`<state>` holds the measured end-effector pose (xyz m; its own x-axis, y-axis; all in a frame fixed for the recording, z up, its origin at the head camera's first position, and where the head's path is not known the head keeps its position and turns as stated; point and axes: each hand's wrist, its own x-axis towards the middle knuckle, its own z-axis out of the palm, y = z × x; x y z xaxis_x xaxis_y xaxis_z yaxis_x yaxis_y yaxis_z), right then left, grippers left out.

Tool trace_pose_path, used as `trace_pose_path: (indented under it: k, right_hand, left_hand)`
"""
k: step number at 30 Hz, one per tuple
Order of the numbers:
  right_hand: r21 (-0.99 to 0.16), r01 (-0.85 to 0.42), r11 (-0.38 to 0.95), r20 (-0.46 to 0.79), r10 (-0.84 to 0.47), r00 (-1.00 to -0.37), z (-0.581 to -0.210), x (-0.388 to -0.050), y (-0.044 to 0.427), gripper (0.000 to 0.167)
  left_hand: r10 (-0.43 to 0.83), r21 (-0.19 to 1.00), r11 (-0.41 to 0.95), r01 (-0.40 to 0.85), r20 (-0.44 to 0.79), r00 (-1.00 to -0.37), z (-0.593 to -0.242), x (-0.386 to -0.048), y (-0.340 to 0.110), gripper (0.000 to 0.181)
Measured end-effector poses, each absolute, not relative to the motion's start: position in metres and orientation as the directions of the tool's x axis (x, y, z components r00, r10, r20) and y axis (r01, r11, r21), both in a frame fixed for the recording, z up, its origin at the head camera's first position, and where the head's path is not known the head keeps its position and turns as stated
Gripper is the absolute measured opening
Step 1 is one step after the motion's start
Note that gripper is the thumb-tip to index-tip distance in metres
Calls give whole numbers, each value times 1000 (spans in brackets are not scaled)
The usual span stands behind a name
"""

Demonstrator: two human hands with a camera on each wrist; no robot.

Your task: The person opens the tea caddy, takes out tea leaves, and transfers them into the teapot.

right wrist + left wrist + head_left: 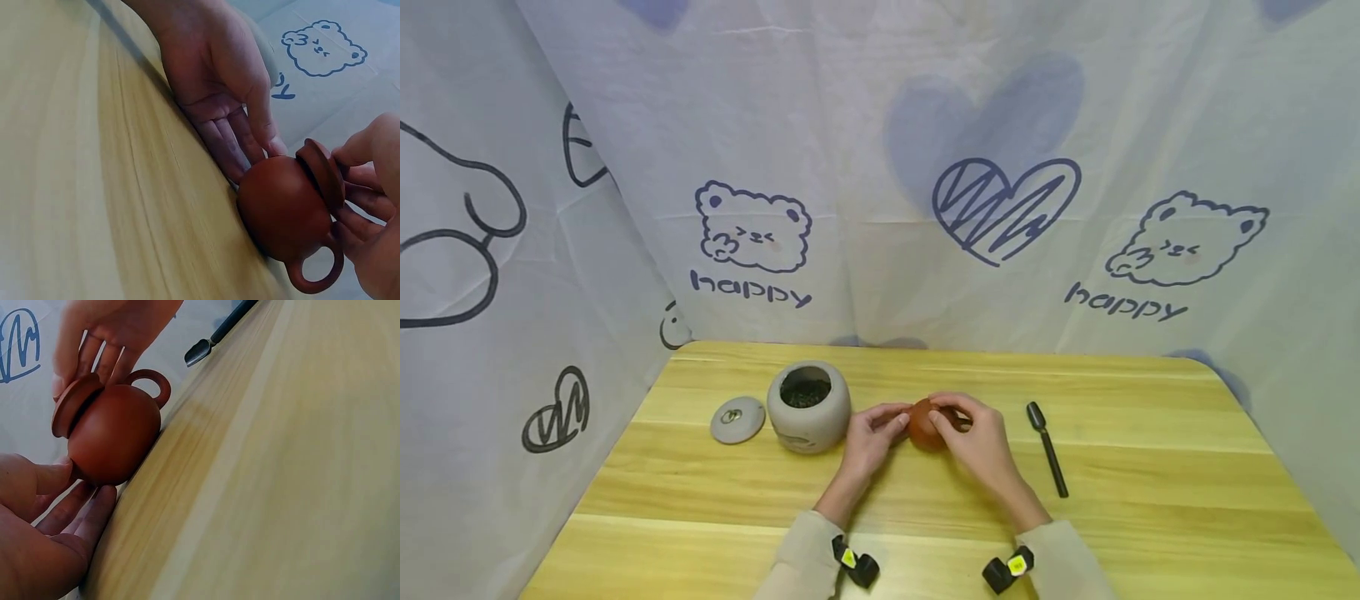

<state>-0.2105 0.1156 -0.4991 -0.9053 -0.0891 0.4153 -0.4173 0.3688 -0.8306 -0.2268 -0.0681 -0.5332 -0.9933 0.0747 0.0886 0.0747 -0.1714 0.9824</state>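
Observation:
A reddish-brown clay teapot stands on the wooden table between the two hands. Its lid is tilted at the pot's mouth, one side lifted off the rim. My right hand pinches this lid between thumb and fingers, close to the loop handle. On the opposite side, my left hand holds the pot's body, thumb above and fingers low against it. The spout is hidden by the left fingers.
Left of the hands stands a round grey jar with dark loose leaves inside. Its grey lid lies beside it. On the right lies a dark long-handled scoop. A printed cloth hangs behind the table.

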Motion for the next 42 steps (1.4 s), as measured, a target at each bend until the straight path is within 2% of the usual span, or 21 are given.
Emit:
trace_pose_path:
  k: [17, 42]
  right_hand:
    - [-866, -356, 350, 359, -60, -931, -501, -220, 116, 15]
    - [-838, -400, 370, 402, -74, -912, -509, -219, 119, 17]
  left_hand:
    - [72, 983, -171, 65, 78, -994, -532, -226, -67, 23]
    - [72, 983, -160, 93, 106, -992, -533, -225, -65, 22]
